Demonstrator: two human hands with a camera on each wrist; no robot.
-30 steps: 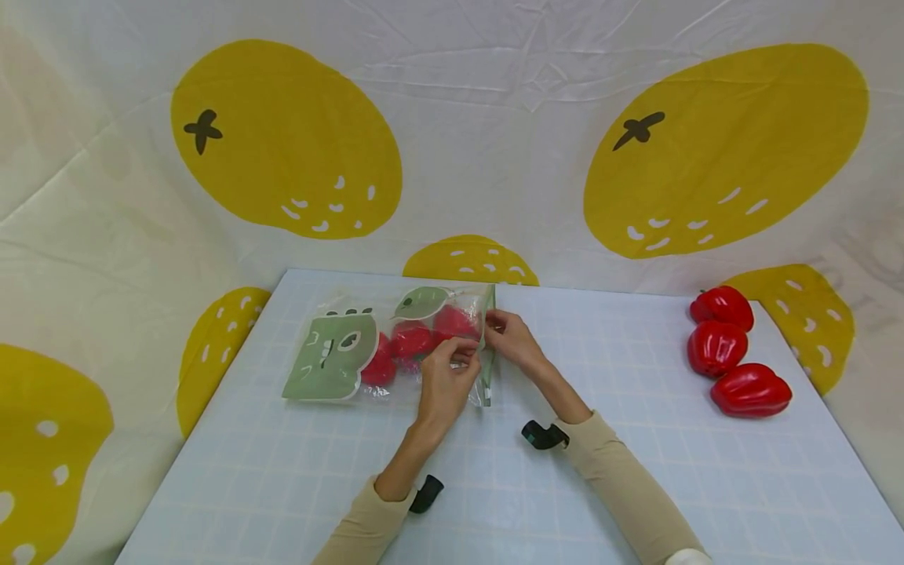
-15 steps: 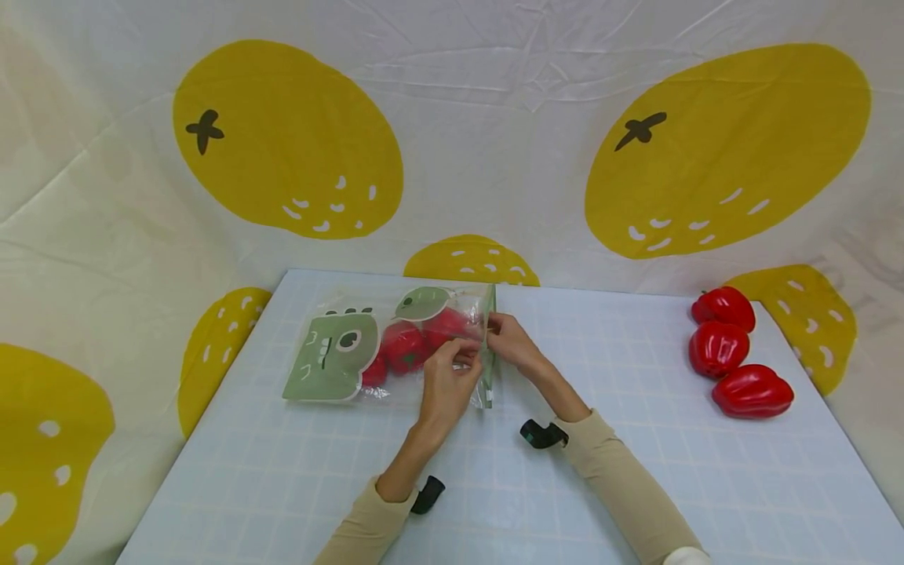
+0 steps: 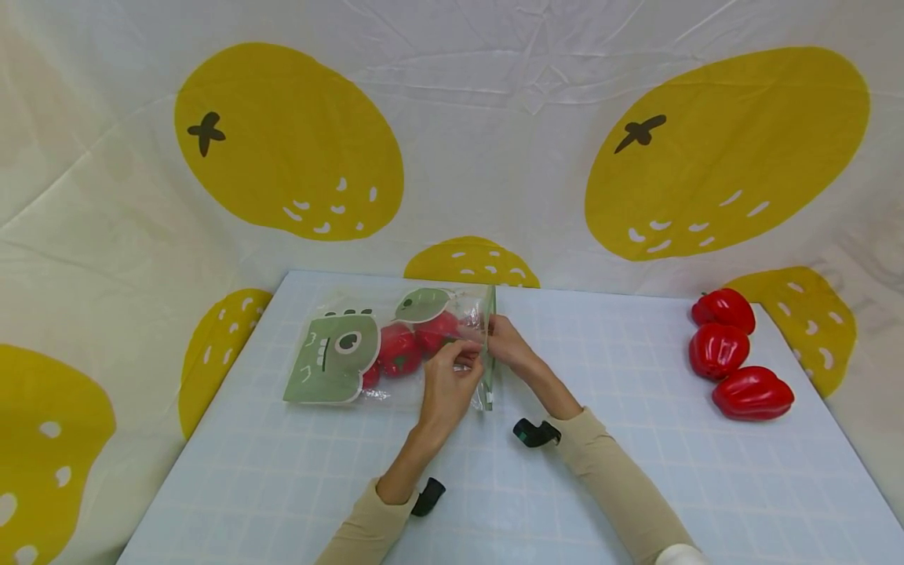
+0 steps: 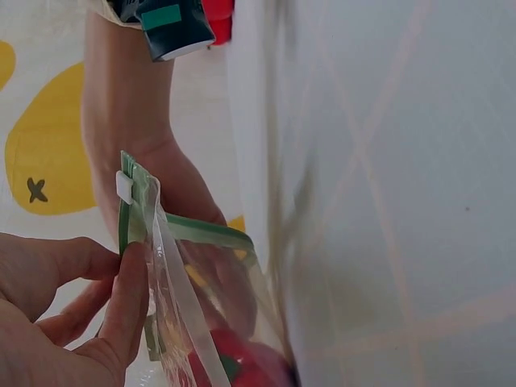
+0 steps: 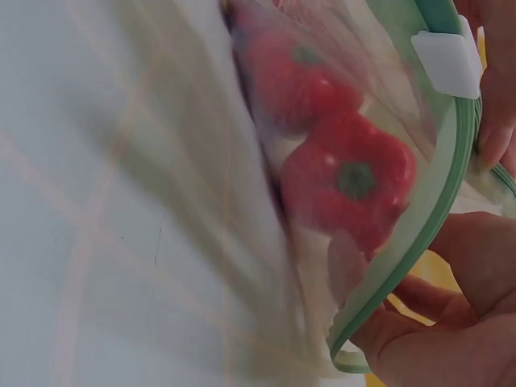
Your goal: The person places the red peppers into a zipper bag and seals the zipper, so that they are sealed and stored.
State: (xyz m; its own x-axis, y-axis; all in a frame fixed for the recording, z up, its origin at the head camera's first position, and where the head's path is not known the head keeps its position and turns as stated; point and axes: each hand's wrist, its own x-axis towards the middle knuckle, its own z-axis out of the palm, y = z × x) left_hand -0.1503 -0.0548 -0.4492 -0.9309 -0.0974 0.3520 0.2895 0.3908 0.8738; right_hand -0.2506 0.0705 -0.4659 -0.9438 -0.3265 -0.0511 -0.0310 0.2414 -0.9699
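Observation:
A clear zip bag [image 3: 325, 380] with a green cartoon print lies on the table, its green-edged mouth facing right. Red bell peppers [image 3: 399, 342] show through the film; in the right wrist view, one pepper [image 5: 326, 181] has its green stem toward the mouth. My left hand [image 3: 447, 384] pinches the upper edge of the mouth between thumb and fingers, close to the white slider [image 4: 123, 186]. My right hand [image 3: 510, 344] reaches in at the mouth, its fingertips [image 5: 345, 262] seen through the film right by the nearest pepper.
Three more red bell peppers [image 3: 719, 350] stand in a row at the right of the table [image 3: 607, 377], which has a pale blue checked cover. Behind it hangs a white cloth [image 3: 494, 157] with large yellow fruit prints.
Peppers inside the bag have shifted left, deeper from the mouth. My right hand has moved slightly left, fingers further into the mouth. The left hand keeps its pinch almost in place.

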